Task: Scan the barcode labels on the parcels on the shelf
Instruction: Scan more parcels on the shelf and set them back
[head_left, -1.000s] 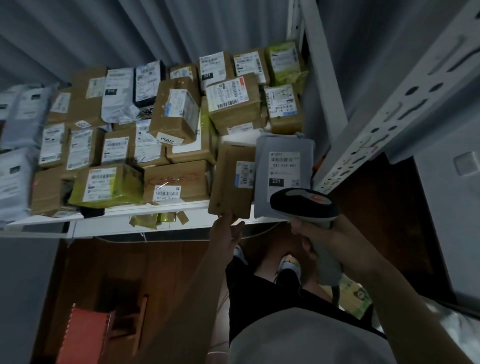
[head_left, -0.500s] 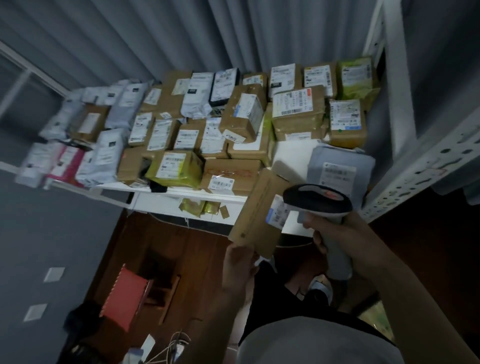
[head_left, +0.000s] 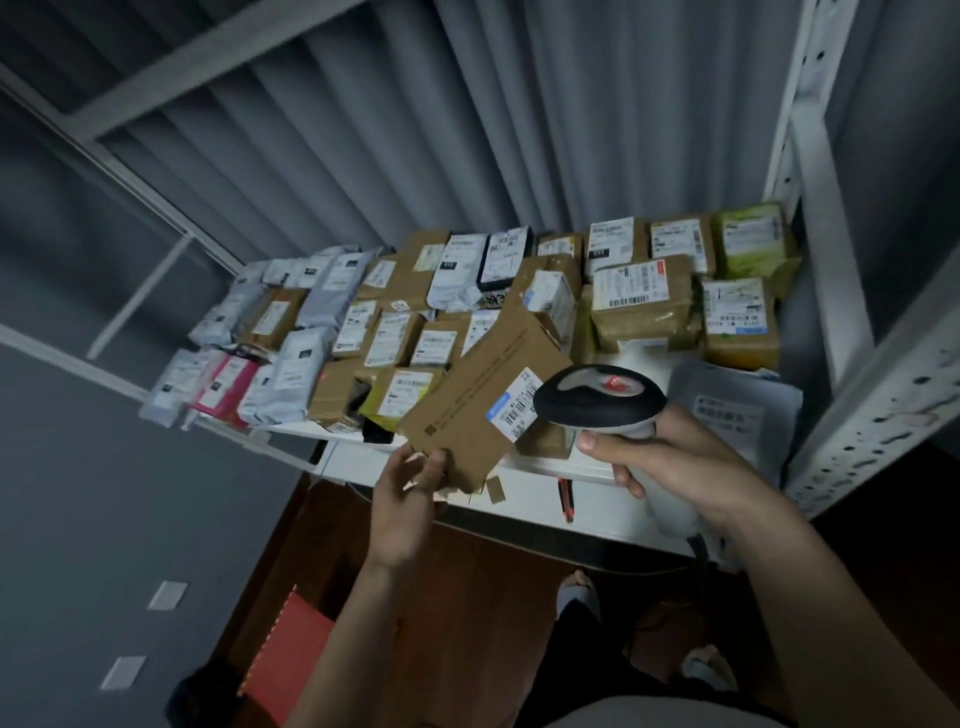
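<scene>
While left hand (head_left: 410, 488) pinches the flat cardboard parcel (head_left: 483, 405) and right hand (head_left: 675, 467) grips the barcode scanner (head_left: 600, 402), tilt its label (head_left: 514, 408) squarely toward the scanner.

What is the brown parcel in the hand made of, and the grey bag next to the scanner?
The brown parcel looks like matte cardboard: stiff flat face, torn flaps along its bottom edge. The grey bag looks like thin plastic film: soft, wrinkled, faintly shiny. The scanner seems smooth hard plastic.
</scene>
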